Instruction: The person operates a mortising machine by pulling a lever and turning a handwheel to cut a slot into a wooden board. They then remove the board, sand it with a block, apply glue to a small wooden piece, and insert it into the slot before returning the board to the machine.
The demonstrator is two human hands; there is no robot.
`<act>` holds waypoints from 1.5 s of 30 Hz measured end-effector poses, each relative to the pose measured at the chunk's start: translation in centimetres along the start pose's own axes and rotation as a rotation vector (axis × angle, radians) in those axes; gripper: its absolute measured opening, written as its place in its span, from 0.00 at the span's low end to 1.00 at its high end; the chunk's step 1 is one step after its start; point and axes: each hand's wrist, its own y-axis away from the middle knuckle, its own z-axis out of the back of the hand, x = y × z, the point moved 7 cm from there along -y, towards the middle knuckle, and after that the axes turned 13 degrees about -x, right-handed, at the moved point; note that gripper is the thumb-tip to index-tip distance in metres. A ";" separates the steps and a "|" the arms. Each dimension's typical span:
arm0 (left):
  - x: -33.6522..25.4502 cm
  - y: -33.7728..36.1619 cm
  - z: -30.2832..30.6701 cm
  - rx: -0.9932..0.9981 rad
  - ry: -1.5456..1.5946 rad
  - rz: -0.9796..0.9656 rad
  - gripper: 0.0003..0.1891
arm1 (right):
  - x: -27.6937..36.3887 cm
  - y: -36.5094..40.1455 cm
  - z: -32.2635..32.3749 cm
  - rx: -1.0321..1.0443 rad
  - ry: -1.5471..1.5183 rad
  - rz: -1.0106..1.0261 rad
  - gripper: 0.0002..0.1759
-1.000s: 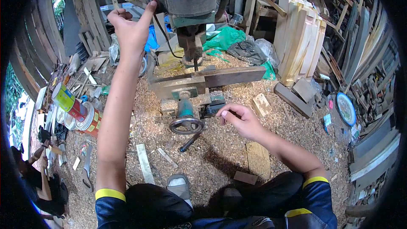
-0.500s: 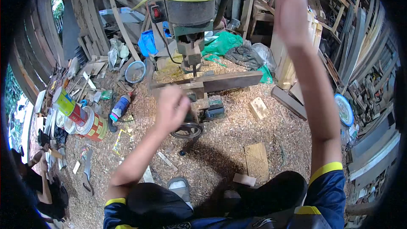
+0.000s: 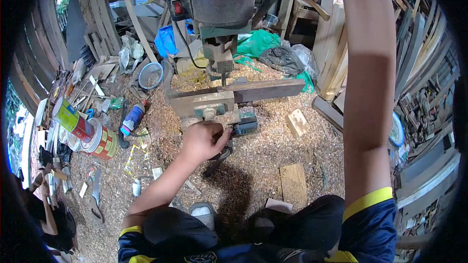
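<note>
Left hand is curling at the round dark metal handwheel, right hand's hiding out of sight (can't tell either grip). Long brown wooden plank is sitting edge-up under the bulky grey drilling machine, probably stiff, heavyish; I'd be grabbing its free end.

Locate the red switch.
In the head view, the red switch sits upper left of centre, beside the dark cylindrical housing, well above the left hand.
</note>
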 end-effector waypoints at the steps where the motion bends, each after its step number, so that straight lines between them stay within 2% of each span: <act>1: 0.1 0.1 0.1 -0.049 0.027 -0.048 0.17 | 1.9 3.3 0.0 0.117 -0.028 0.056 0.22; 2: 0.1 0.2 0.2 -0.099 0.056 -0.096 0.17 | 2.5 4.8 1.4 0.116 -0.026 0.051 0.22; 3: 0.2 0.2 0.2 -0.097 0.058 -0.093 0.17 | 2.9 6.3 2.4 0.265 -0.065 -0.005 0.23; 5: -0.4 0.1 0.8 -0.166 0.042 -0.153 0.18 | 3.2 10.1 3.4 0.564 -0.145 -0.121 0.30; 7: -0.6 0.0 0.9 -0.141 0.041 -0.154 0.18 | 4.2 14.4 2.7 0.445 -0.022 0.052 0.32; 9: -0.6 -0.1 0.6 -0.115 0.036 -0.160 0.18 | 4.6 17.8 3.2 0.417 0.091 0.073 0.34; 11: -0.4 -0.1 0.3 -0.106 0.025 -0.141 0.19 | 4.7 21.2 3.8 0.220 0.135 0.084 0.37; 13: -0.7 -0.1 0.5 -0.104 0.041 -0.140 0.18 | 4.7 25.6 5.1 0.140 0.277 0.123 0.42; 15: -0.8 -0.2 0.8 -0.114 0.056 -0.136 0.18 | 3.8 29.5 6.5 0.293 0.245 0.108 0.43; 17: -0.9 -0.2 0.8 -0.109 0.056 -0.152 0.18 | 2.8 31.3 6.4 0.337 0.150 0.060 0.42; 18: -0.8 -0.2 0.8 -0.109 0.057 -0.150 0.18 | 2.7 30.8 6.5 0.369 0.146 -0.072 0.39; 19: -0.6 -0.1 0.5 -0.062 0.067 -0.133 0.17 | 3.6 29.3 6.5 0.368 0.146 -0.076 0.39; 21: -0.1 -0.3 0.6 -0.013 0.077 -0.117 0.16 | 1.6 28.6 6.0 0.620 0.388 -0.646 0.26; 22: 0.1 -0.6 0.4 0.106 0.160 -0.087 0.15 | 1.2 27.9 4.7 0.474 0.492 -0.671 0.18; 23: 0.4 -0.4 0.0 0.227 0.244 -0.055 0.15 | 0.7 27.7 3.7 0.326 0.595 -0.695 0.21; 24: 1.6 -0.3 -0.1 0.225 0.246 -0.054 0.15 | 0.7 27.6 3.6 0.329 0.597 -0.695 0.21; 26: 2.3 0.1 0.1 0.182 0.458 -0.220 0.15 | -0.2 28.1 5.1 0.190 0.677 -0.923 0.28; 29: 3.1 1.3 -0.2 0.184 0.478 -0.172 0.14 | -1.1 30.0 7.3 -0.040 0.783 -1.270 0.44; 30: 2.8 1.1 -0.2 0.167 0.510 -0.194 0.13 | -1.0 30.8 7.6 -0.032 0.836 -1.198 0.44; 31: 2.5 1.1 -0.4 0.177 0.519 -0.192 0.13 | -1.8 33.3 8.6 0.088 0.877 -1.067 0.45; 33: 1.8 0.5 0.3 0.138 0.455 -0.288 0.13 | -4.9 38.4 10.6 0.164 0.920 -0.806 0.47; 35: 2.1 0.4 0.1 0.137 0.456 -0.282 0.14 | -7.1 41.0 11.4 0.190 0.936 -0.813 0.48; 38: 2.3 0.6 0.0 0.128 0.493 -0.260 0.14 | -10.1 44.1 13.0 0.195 0.953 -0.702 0.49; 39: 2.4 0.6 0.0 0.133 0.495 -0.253 0.14 | -10.3 44.8 13.2 0.195 0.957 -0.643 0.49; 40: 2.3 0.5 0.0 0.157 0.507 -0.260 0.13 | -10.2 44.7 13.1 0.152 0.906 -0.732 0.49; 41: 2.1 0.3 -0.1 0.176 0.520 -0.272 0.12 | -10.3 44.6 13.1 0.151 0.912 -0.730 0.49; 45: 2.2 0.6 -0.2 0.159 0.520 -0.265 0.11 | -10.0 44.6 12.9 0.147 0.928 -0.584 0.48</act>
